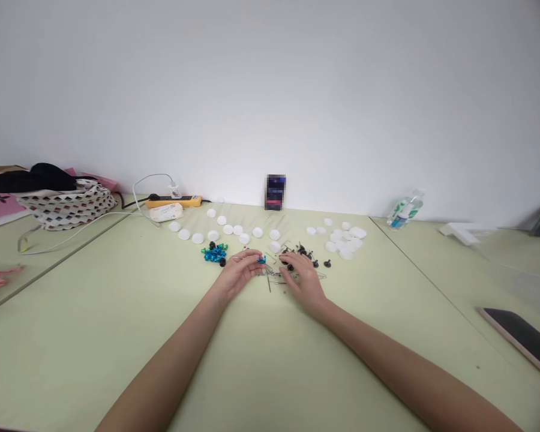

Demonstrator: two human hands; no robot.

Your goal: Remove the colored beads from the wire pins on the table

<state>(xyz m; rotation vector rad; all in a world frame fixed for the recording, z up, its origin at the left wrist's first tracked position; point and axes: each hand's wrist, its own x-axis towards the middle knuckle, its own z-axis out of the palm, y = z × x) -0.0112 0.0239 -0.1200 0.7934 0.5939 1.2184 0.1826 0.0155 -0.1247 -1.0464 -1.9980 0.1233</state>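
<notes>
At the middle of the green table, my left hand pinches a small blue part between its fingertips. My right hand is held apart from it to the right, fingers curved and parted over black parts and thin metal pieces. Whether its fingertips touch one of the black parts is hard to tell. Thin metal pins lie scattered between the hands. Left of my left hand sits a pile of blue and green parts, with a black part beside it.
Several white round caps are spread behind the hands, more at the right. A phone leans against the wall. Around them are a yellow power strip, a patterned bag, a clear bottle and a dark device.
</notes>
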